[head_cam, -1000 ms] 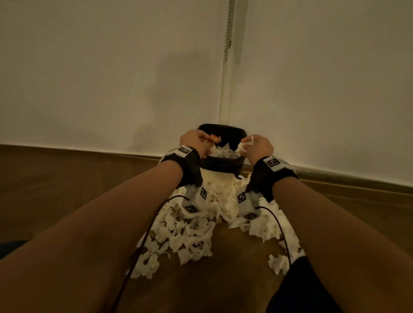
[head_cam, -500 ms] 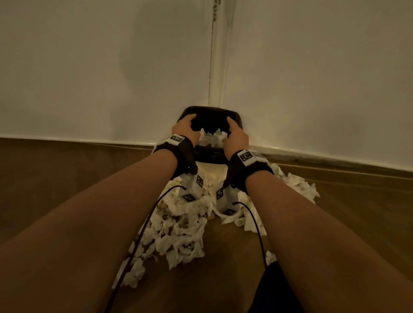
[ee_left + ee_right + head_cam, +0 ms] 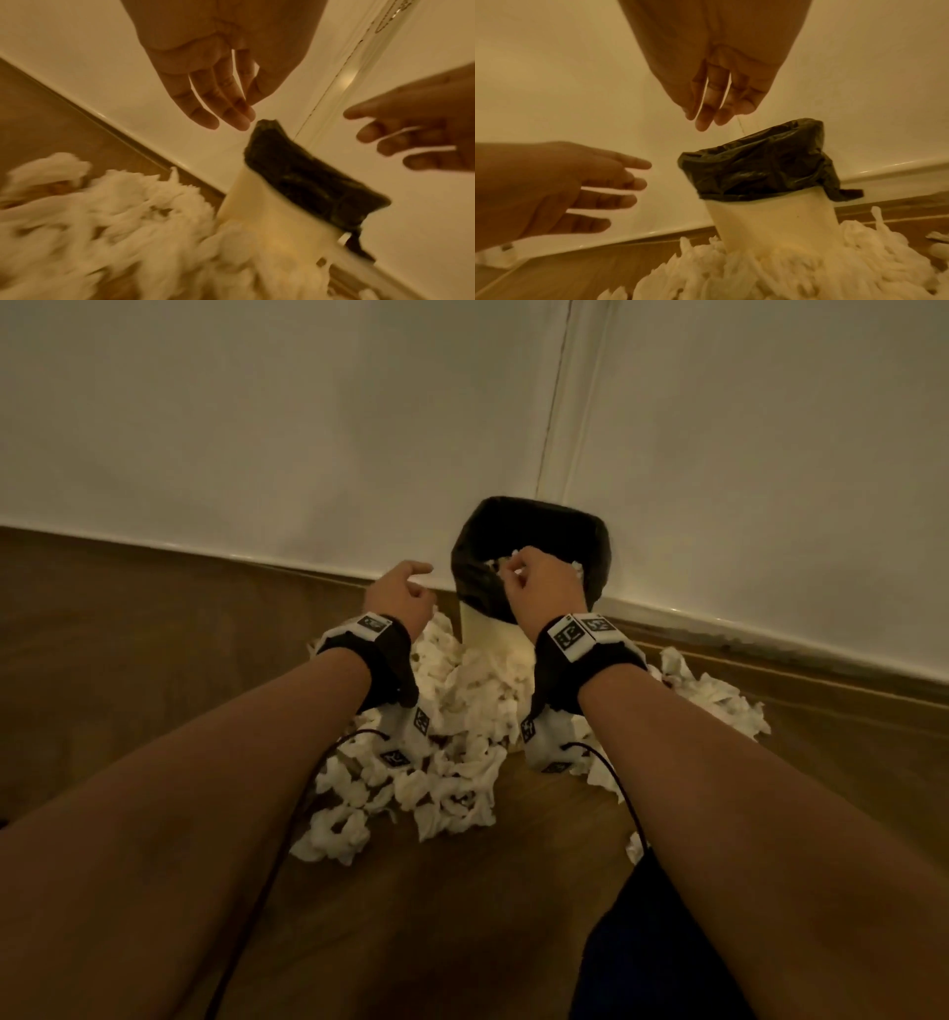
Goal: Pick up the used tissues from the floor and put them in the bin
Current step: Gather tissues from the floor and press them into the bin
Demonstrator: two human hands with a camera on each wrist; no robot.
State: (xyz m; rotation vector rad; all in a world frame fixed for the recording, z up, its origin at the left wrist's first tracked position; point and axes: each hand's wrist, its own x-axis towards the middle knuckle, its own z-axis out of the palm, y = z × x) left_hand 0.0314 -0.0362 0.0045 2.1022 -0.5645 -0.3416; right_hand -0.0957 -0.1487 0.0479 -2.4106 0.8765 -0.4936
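Both hands hang in the air by the bin, a pale container lined with a black bag folded over its rim, standing on the wooden floor against the white wall. The left hand is beside the bin's left side, its grip loose, fingers relaxed and slightly spread, holding nothing. The right hand is over the bin's opening; its grip is also spread, fingers pointing down toward the bag's rim, nothing pinched between them. Some white tissue shows inside the bin just beyond the right hand. The crumpled used tissues lie heaped on the floor around the bin's base, below both wrists and well apart from either grip.
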